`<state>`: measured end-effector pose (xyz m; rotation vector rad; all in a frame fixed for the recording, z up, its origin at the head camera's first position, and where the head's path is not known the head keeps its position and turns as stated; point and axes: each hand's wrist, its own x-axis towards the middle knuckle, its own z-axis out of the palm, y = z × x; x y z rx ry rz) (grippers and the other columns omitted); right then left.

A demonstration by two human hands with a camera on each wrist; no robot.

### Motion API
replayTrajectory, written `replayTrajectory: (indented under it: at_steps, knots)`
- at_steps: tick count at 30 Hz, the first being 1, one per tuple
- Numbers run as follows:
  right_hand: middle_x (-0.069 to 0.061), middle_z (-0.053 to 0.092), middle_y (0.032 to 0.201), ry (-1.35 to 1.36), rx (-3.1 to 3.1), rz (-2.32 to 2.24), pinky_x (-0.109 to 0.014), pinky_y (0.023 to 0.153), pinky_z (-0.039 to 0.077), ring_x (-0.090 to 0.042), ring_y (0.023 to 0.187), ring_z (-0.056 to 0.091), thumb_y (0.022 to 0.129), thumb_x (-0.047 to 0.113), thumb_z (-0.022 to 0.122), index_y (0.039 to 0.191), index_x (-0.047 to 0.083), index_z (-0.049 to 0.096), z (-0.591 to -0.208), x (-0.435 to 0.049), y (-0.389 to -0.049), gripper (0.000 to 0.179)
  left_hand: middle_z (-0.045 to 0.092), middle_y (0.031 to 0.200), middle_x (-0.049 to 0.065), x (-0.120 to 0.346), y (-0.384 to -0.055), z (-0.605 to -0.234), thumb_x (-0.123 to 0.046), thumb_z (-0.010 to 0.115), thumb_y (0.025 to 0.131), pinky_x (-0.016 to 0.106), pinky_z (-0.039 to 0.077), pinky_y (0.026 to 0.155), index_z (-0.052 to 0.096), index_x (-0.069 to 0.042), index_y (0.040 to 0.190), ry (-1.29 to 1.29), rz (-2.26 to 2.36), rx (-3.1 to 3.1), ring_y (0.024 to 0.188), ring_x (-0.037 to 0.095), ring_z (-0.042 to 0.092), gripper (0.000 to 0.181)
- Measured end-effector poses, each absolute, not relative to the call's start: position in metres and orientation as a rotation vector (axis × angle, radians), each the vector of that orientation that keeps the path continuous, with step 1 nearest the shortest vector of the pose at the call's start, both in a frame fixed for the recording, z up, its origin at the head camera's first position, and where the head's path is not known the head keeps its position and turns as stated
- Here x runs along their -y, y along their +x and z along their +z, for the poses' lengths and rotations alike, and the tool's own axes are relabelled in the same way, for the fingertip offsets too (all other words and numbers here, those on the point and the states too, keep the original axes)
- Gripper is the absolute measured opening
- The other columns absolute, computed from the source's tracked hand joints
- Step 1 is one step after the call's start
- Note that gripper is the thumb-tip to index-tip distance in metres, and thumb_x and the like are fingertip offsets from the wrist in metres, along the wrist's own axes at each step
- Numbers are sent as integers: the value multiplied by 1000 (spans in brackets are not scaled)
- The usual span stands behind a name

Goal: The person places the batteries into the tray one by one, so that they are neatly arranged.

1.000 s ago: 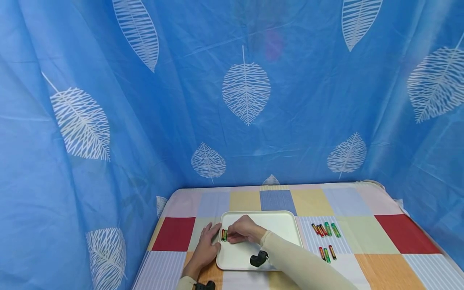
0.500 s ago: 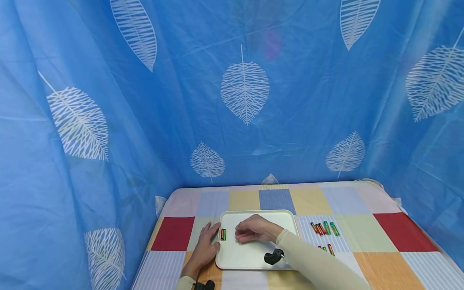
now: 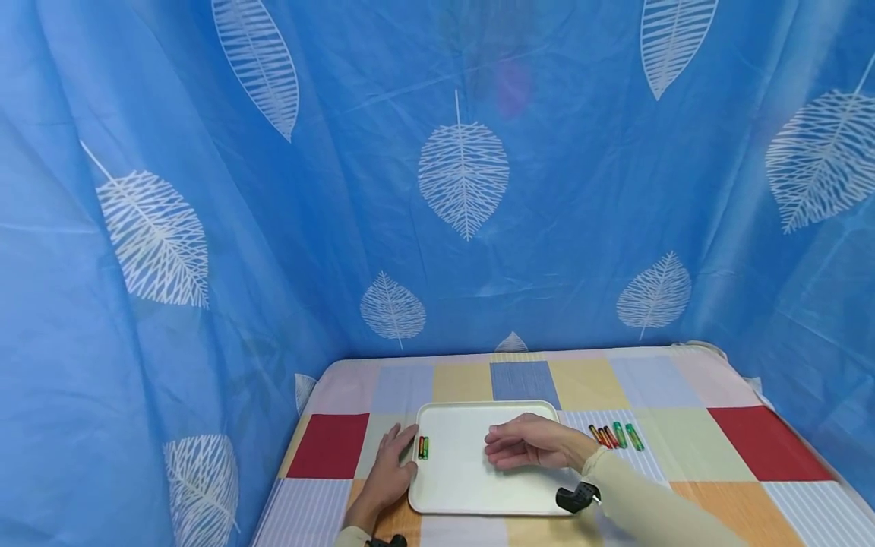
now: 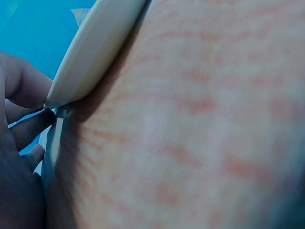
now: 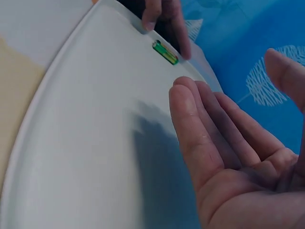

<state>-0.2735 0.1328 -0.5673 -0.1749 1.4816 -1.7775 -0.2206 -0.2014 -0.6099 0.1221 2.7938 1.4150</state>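
Observation:
Two small batteries (image 3: 423, 447), one red and one green, lie side by side at the left end of the white tray (image 3: 451, 494). My left hand (image 3: 390, 475) rests against the tray's left rim, its fingertips touching the edge. In the left wrist view, the fingers (image 4: 31, 129) meet the rim from outside. Over the middle of the tray hovers my right hand (image 3: 529, 443), thumb apart from the straight fingers, holding nothing. A green battery (image 5: 165, 52) shows beyond it in the right wrist view.
Right of the tray, several red and green batteries (image 3: 620, 434) lie on the patchwork tablecloth (image 3: 724, 448). My right sleeve (image 3: 649, 494) covers the cloth in front of them. A blue leaf-patterned curtain (image 3: 560, 228) encloses the table at the back and sides.
My right hand has moved right, away from the two batteries on the tray, and its fingers have spread. The nearer batteries on the cloth are now hidden by that arm. My left hand stays put.

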Motion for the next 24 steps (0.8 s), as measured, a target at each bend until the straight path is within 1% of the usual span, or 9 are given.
replayTrajectory:
  at_steps: [2, 5, 10, 14, 17, 19, 24]
  knots:
    - [-21, 80, 121, -176, -1468, -1787, -38, 97, 66, -25, 108, 82, 110, 27, 66, 142, -18, 59, -566, -148, -271, 56, 38, 173, 29, 201, -220, -611, 3, 62, 89, 83, 13, 127, 57, -5, 159, 116, 1420, -2790, 163, 63, 13, 71]
    - [-19, 80, 122, -167, -1457, -1784, -38, 99, 66, -25, 111, 81, 111, 30, 64, 145, -19, 56, -562, -169, -267, 59, 41, 171, 29, 200, -220, -611, 3, 62, 88, 83, 12, 127, 57, -4, 158, 115, 1421, -2799, 163, 63, 15, 70]
    - [-22, 78, 129, -174, -1438, -1763, -39, 103, 64, -26, 116, 80, 114, 30, 59, 147, -18, 55, -555, -204, -260, 59, 46, 169, 24, 201, -221, -611, 1, 61, 89, 81, 12, 129, 56, -5, 159, 110, 1410, -2800, 164, 59, 17, 70]
    - [-21, 76, 133, -193, -1417, -1772, -41, 108, 61, -28, 122, 78, 115, 29, 56, 149, -17, 54, -551, -231, -253, 57, 48, 168, 24, 200, -222, -611, 2, 61, 88, 81, 11, 129, 56, -3, 159, 124, 1400, -2806, 164, 59, 17, 71]
    - [-19, 77, 133, -201, -1400, -1779, -43, 111, 59, -28, 124, 77, 116, 29, 54, 148, -14, 58, -550, -249, -249, 53, 49, 168, 24, 200, -222, -611, 2, 61, 88, 81, 11, 129, 57, -3, 158, 120, 1394, -2812, 164, 60, 17, 71]
    - [-18, 77, 133, -198, -1381, -1784, -43, 113, 58, -27, 124, 77, 116, 28, 52, 146, -12, 60, -550, -260, -246, 51, 47, 169, 25, 199, -222, -610, 1, 61, 88, 81, 11, 129, 57, -4, 159, 100, 1389, -2808, 164, 60, 16, 71]
    - [-17, 77, 134, -180, -1357, -1797, -42, 112, 59, -25, 123, 77, 119, 28, 44, 143, -7, 65, -549, -286, -237, 48, 43, 170, 28, 200, -220, -608, 2, 61, 87, 82, 10, 128, 57, -4, 158, 107, 1397, -2803, 163, 61, 15, 71]
